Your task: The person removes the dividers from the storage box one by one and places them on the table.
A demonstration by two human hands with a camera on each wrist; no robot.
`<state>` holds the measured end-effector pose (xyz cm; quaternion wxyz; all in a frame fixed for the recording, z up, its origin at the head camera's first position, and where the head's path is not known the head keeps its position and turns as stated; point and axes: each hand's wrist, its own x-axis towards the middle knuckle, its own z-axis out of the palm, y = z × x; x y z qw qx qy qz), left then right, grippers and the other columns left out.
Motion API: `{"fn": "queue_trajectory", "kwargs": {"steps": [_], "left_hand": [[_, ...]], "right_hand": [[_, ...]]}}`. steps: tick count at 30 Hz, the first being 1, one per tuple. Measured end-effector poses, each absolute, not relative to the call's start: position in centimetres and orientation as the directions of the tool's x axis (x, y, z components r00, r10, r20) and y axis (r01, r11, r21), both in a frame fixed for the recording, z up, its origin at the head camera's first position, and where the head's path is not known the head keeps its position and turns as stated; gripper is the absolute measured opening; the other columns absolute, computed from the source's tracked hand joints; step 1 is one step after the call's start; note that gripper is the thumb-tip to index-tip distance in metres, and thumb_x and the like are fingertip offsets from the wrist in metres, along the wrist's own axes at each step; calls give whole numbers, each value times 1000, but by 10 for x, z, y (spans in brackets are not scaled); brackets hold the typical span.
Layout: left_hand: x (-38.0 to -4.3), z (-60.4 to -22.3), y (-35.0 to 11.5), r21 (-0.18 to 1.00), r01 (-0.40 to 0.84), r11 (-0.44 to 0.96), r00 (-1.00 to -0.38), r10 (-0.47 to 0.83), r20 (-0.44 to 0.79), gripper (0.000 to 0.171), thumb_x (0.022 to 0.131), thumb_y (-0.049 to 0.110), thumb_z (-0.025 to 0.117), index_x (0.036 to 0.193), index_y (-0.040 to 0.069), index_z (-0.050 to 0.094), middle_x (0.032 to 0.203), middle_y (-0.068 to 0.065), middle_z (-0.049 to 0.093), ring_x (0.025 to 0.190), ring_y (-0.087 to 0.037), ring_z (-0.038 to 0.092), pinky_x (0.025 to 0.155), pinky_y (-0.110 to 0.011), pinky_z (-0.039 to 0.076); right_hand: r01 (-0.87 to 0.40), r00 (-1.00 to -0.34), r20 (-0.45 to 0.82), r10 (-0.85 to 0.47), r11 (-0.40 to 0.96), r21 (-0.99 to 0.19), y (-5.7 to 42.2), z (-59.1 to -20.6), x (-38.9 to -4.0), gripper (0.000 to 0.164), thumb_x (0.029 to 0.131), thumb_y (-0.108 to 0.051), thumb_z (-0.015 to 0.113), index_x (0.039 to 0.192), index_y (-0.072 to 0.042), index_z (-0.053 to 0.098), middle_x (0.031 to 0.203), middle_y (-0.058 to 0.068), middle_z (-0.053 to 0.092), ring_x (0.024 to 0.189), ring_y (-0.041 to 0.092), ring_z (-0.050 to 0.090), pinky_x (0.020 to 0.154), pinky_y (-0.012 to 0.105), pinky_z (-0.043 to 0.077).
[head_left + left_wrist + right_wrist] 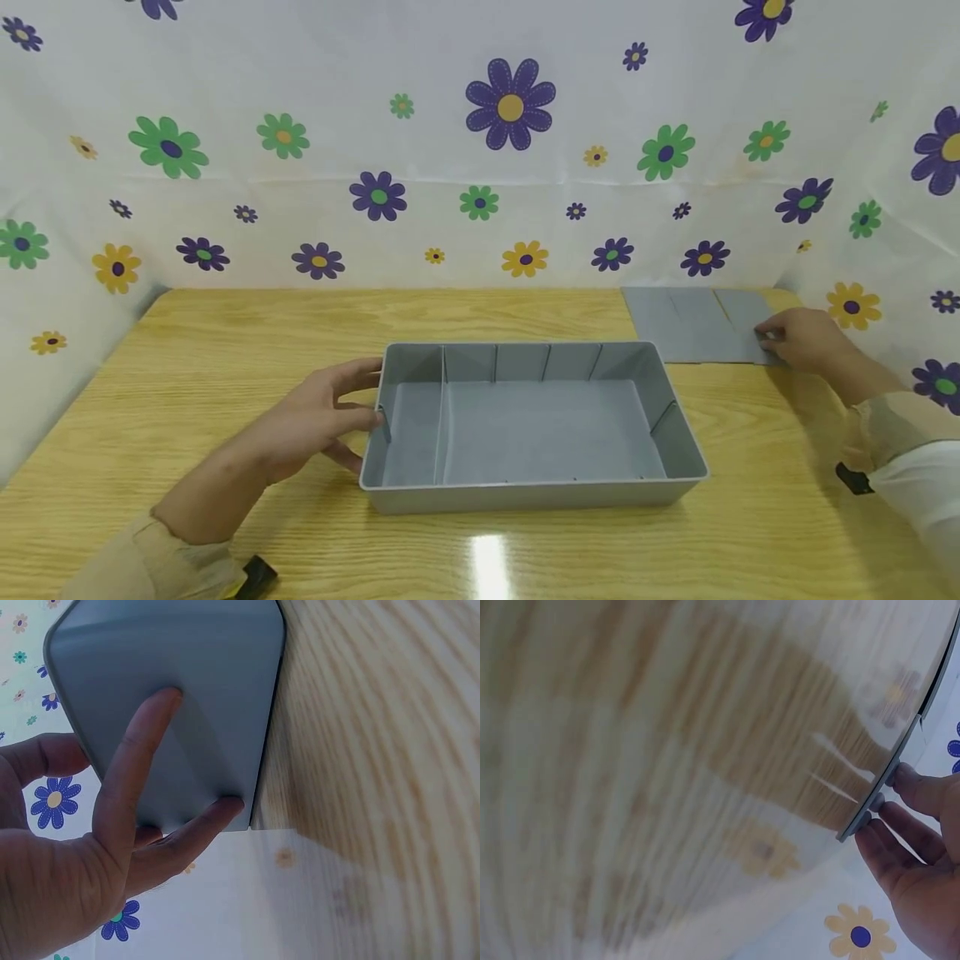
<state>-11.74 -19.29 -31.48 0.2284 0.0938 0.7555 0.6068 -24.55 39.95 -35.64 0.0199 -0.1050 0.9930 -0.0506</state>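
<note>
A grey rectangular tray [536, 496] stands on the table with one divider [441, 417] upright across its left part. At its left end, my left hand [315, 417] touches the outer wall, thumb and fingers spread; the left wrist view shows fingertips [171, 701] against the smooth end wall [202, 667]. Flat grey panels [675, 325] lie side by side at the back right. My right hand [806, 337] is at the right end of these panels, its fingertips resting on the rightmost one. In the right wrist view this panel [885, 776] appears nearly edge-on beside the fingertips.
The light wood table [300, 317] is glossy. A white cloth with printed flowers [420, 150] rises behind the table's back edge and along both sides. Narrow slots [546, 362] line the tray's inner walls.
</note>
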Motion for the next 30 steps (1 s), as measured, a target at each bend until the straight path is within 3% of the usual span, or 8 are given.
{"fn": "queue_trajectory", "kwargs": {"steps": [24,30], "left_hand": [[-116,-314,-192,957,-133,257,-879,416,-234,65,85,5,55,143,8,25,143,-23,27,113,-42,47,57,-52,55],[-117,-314,-193,958,-134,252,-878,418,-233,65,85,4,55,143,9,26,142,-23,28,111,-41,48,57,-52,55]], "right_hand": [[-191,-980,-29,-196,973,-128,391,-358,-247,24,84,-5,56,105,3,63,104,32,57,95,44,52,81,60,44],[-194,-973,161,-166,964,-181,382,-335,-245,23,84,-3,52,104,5,62,111,35,53,101,49,47,81,63,42]]}}
